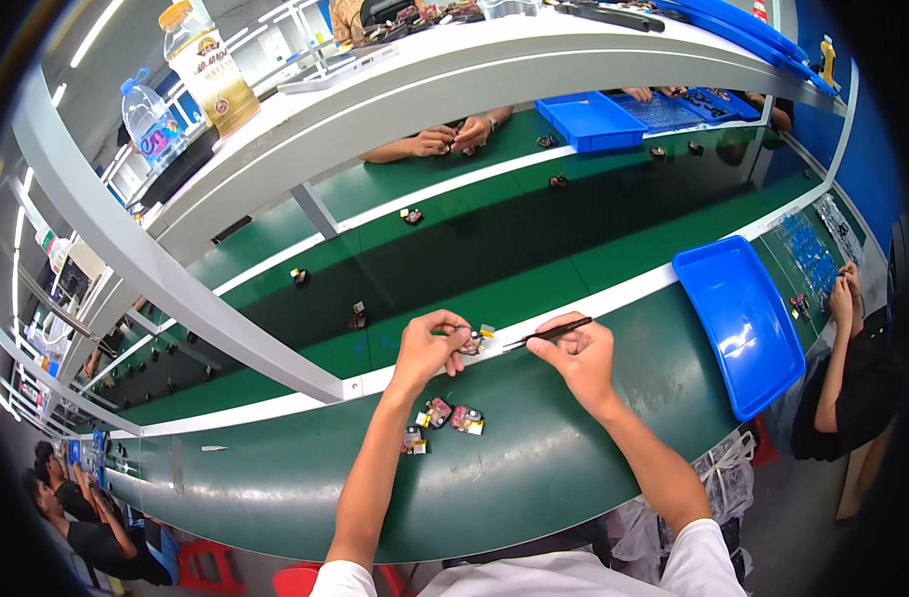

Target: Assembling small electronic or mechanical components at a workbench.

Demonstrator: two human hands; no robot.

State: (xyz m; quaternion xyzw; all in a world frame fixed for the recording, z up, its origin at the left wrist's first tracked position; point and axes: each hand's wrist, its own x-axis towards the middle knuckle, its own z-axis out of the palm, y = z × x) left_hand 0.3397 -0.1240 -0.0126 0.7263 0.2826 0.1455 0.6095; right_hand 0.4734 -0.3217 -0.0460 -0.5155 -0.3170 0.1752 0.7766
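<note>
At the far left, co-workers in dark tops (116,532) are sitting near a red stool (208,569). A small clear bottle (148,117) is standing on the raised shelf (305,121), with a larger orange-capped bottle (216,80) standing just beside it. Small dark units are lying spaced along the green belt (454,269). On the near green worktop (534,478), three loose units (465,419) with yellow tags are lying in a close group beside the left forearm.

The left hand (427,348) is pinching one small unit (473,343), thumb and fingers clamped on it, above the white rail (619,297). The right hand (582,360) is gripping black tweezers (570,327), its fingers closed around them; their tips are pointing left toward the held unit, just apart from it.

Further right, a blue tray (748,338) is resting at the worktop's edge, partly overlapping the rail. At the far right, another co-worker (837,383) is raising both forearms over small parts.
</note>
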